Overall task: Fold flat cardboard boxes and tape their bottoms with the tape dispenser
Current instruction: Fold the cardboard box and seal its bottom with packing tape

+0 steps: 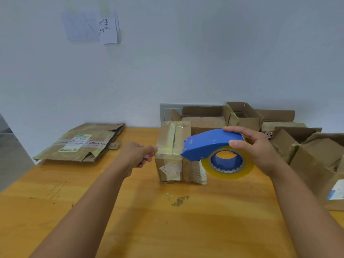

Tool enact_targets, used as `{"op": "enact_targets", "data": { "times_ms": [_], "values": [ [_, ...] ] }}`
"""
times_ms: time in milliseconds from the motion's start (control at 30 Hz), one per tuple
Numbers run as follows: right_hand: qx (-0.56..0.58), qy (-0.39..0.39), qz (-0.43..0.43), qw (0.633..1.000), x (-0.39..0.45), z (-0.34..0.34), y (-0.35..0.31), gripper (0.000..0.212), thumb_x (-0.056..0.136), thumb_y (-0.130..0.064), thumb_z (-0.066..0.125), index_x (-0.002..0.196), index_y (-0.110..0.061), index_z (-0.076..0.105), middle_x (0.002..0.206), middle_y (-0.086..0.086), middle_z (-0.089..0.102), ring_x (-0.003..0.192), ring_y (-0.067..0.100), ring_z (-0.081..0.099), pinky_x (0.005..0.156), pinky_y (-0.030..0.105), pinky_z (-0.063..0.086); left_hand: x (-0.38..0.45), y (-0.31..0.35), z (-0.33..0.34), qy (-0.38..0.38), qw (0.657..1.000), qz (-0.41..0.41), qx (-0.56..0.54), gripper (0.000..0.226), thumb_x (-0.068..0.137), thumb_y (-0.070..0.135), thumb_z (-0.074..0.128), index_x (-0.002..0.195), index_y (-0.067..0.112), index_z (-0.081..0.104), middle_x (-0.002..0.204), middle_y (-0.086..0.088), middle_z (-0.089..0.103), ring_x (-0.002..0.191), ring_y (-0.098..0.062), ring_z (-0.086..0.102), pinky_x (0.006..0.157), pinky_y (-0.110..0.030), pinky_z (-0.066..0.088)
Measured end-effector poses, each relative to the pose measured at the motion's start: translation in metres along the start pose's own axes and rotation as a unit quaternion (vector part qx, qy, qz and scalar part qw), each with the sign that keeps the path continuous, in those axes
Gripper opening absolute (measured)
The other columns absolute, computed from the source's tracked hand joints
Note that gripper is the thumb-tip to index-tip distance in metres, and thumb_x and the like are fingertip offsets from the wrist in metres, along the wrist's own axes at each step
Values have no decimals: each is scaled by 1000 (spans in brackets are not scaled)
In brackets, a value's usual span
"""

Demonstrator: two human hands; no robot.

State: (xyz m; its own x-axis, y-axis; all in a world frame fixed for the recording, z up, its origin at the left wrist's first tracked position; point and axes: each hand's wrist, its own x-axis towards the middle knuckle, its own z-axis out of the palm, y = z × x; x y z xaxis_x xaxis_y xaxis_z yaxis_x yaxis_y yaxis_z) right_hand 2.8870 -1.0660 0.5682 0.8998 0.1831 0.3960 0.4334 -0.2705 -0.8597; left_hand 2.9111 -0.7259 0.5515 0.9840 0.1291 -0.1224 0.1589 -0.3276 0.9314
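Right hand (255, 148) grips the blue tape dispenser (208, 144) just right of the box (175, 151) mid-table, nose pointing left. Left hand (138, 154), fingers curled, seemingly pinches the tape end at the box's left edge. The box's taped seam runs away from the person, crosswise to the dispenser's long axis. Flat cartons (81, 142) far left.

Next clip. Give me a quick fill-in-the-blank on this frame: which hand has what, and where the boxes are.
1. The blue tape dispenser is gripped by the ____ hand.
2. The left hand pinches the tape end beside the small box, which stands on the ____ table.
3. The roll of tape in the dispenser is ____ in colour.
4. The flattened boxes lie to the ____ of the small box.

Missing words: right; wooden; yellow; left
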Motion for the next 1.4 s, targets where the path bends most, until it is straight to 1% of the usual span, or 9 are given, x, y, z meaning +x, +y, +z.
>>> {"op": "enact_targets", "data": {
  "times_ms": [267,433,533,633,800,1067,1133,1233,1400],
  "values": [
    [16,14,14,1000,-4,-1,20,40,69,-54,68,109,-50,71,114,-22,67,103,7,66,77,21,54,6,-6,2,-41,998,-11,37,43,88,46,70,89,3,70,64,-6,71,50,-12,60,49,-25,51],
    [39,40,25,998,-9,6,32,40,69,-53,68,109,-50,71,113,-20,67,102,9,65,81,25,52,10,-10,8,34,980,1,194,64,86,65,60,117,9,62,85,-3,75,72,-13,72,59,-28,56],
    [49,52,28,997,-12,8,37,34,75,-45,68,108,-50,71,112,-19,67,103,10,65,80,25,53,3,-21,20,183,941,156,238,56,93,52,58,132,13,56,123,-3,63,112,-20,60,86,-33,49],
    [61,63,33,996,-13,10,40,32,80,-36,65,108,-48,72,111,-18,68,103,10,65,81,26,52,-19,-29,42,222,888,340,216,41,98,43,51,121,12,65,122,-2,62,116,-15,53,92,-26,41],
    [72,77,36,994,-14,14,43,32,80,-34,65,111,-41,71,110,-19,68,102,9,64,83,28,52,-24,-47,65,155,906,317,235,44,95,35,61,134,15,57,148,-2,47,134,-16,43,102,-23,33],
    [89,95,34,991,-14,49,42,36,77,-42,70,113,-39,69,110,-22,67,104,7,64,82,24,54,4,-42,41,152,926,283,198,31,97,9,58,127,17,62,146,-1,51,127,-19,54,90,-24,41],
    [90,106,35,990,-14,54,44,32,80,-38,68,112,-39,68,108,-22,67,103,7,64,83,25,54,4,-43,39,153,894,308,286,34,96,11,59,130,15,61,148,-9,48,133,-27,48,99,-35,42],
    [92,113,39,989,-14,55,46,30,80,-38,68,110,-42,68,108,-20,67,104,10,65,84,27,55,2,-43,45,185,807,372,419,43,88,18,69,129,8,60,150,-18,43,144,-39,30,118,-49,20],
    [82,101,22,991,-13,52,43,31,80,-37,69,110,-41,68,111,-24,66,106,6,63,84,21,53,6,-34,54,114,790,431,422,46,92,26,68,134,11,60,136,-9,60,130,-30,52,110,-41,37]
  ]
}}
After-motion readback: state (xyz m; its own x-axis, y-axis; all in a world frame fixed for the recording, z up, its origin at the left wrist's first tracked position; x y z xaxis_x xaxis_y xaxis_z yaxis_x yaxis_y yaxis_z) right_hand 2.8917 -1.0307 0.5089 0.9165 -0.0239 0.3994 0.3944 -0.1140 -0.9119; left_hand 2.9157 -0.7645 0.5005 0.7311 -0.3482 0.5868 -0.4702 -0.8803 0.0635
